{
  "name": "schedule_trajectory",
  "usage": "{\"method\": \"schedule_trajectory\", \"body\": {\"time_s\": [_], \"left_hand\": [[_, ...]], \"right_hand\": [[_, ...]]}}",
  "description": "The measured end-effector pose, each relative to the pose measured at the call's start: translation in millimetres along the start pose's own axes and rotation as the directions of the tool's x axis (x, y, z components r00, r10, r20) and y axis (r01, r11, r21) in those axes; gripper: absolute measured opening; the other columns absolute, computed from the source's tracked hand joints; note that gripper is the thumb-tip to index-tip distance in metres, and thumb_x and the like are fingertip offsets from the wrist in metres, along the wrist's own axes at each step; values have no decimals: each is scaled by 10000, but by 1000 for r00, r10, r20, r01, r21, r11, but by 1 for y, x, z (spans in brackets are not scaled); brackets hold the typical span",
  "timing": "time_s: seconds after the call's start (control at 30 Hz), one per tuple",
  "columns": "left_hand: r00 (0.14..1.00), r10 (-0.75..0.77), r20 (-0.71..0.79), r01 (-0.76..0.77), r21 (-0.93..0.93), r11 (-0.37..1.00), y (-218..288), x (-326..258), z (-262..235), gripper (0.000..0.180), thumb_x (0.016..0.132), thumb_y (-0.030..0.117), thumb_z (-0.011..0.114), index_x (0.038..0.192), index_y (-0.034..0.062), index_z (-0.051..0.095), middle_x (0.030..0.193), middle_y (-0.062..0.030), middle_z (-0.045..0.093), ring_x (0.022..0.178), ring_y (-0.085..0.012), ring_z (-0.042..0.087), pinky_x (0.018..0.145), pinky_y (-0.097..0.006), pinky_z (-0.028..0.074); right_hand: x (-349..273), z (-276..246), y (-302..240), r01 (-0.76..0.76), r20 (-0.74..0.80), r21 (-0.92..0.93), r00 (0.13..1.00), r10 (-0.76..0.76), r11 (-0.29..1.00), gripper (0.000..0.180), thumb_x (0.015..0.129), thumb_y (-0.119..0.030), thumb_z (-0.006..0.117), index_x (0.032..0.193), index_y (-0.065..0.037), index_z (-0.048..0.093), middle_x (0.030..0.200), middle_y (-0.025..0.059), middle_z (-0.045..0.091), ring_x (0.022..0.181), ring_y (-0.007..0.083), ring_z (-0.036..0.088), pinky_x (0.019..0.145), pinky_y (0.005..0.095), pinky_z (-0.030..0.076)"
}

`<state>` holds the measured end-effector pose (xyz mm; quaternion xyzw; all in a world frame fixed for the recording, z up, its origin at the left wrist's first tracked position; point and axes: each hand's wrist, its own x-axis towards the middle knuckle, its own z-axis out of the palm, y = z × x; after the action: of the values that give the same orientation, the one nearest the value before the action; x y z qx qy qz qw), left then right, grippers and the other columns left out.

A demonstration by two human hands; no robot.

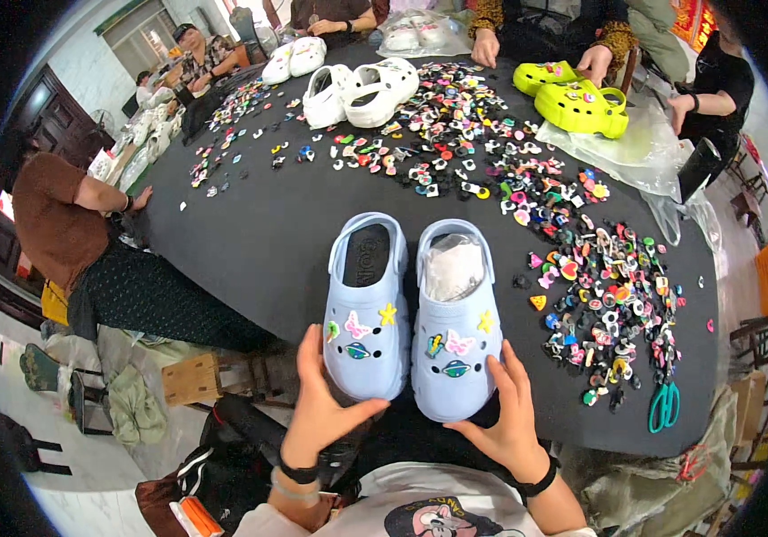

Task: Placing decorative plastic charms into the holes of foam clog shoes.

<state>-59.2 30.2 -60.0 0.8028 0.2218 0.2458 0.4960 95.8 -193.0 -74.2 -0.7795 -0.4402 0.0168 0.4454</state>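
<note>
I see my left hand (320, 407) at the near edge of the black table (250, 233), fingers spread wide and gripping nothing, its fingertips touching the outer side of the toe of the left pale blue clog (366, 309). That clog lies straight ahead of the hand, its long axis running away from me toward the far edge, toe at the near edge, heel opening pointing away. Small charms sit on its toe: a butterfly, a yellow star, a dark oval one.

Just beside it, nearly touching and parallel, the right pale blue clog (456, 322) points the same way, toe toward me, with crumpled clear plastic stuffed in its opening. My right hand (511, 412) is likewise open and holds nothing, fingers resting against that toe's outer side. Each hand is nearest its own clog.

Further right, a heap of loose coloured charms (608, 304) spreads along the right edge, with green-handled scissors (664, 407) near the near right corner.
</note>
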Motion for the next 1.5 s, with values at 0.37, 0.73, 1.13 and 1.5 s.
{"method": "schedule_trajectory", "body": {"time_s": [0.37, 0.73, 1.13, 1.5], "left_hand": [[810, 307, 499, -531, 404, 745, 89, 131, -55, 509, 841, 188, 679, 1302, 51, 511, 1241, -154, 568, 1193, -297, 515, 1013, -395, 390], [242, -138, 960, -181, 185, 966, 69, 207, -17, 672, 833, 106, 620, 1447, 129, 349, 631, 63, 397, 567, -56, 357, 525, -255, 312], [-73, -144, 987, -298, 116, 947, 55, 226, 28, 455, 976, 375, 532, 1225, -6, 540, 1146, -93, 617, 1072, -153, 527, 956, -306, 405], [698, -155, 699, -29, 244, 969, 60, 180, -76, 306, 953, 237, 586, 1090, -35, 615, 977, -46, 656, 911, -100, 569, 805, -260, 465]], "right_hand": [[-38, -20, 2, -85, -59, 175, 994, 97, 981, 848, 681, -142, 837, 1377, -20, 368, 1401, 233, 374, 1230, 360, 455, 987, 427, 421], [-83, -41, 20, -277, -151, 291, 932, 330, 916, 673, 844, -176, 697, 1413, -51, 360, 1396, 133, 401, 1120, 221, 520, 898, 350, 434], [-69, -20, 2, -265, -108, 269, 947, 302, 926, 695, 750, 4, 698, 1373, -18, 392, 1311, 170, 410, 1077, 248, 541, 869, 356, 456], [-71, -43, 12, -318, -166, 251, 917, 364, 914, 635, 826, -62, 643, 1401, -56, 374, 1368, 129, 413, 1095, 237, 525, 884, 363, 435]]}}
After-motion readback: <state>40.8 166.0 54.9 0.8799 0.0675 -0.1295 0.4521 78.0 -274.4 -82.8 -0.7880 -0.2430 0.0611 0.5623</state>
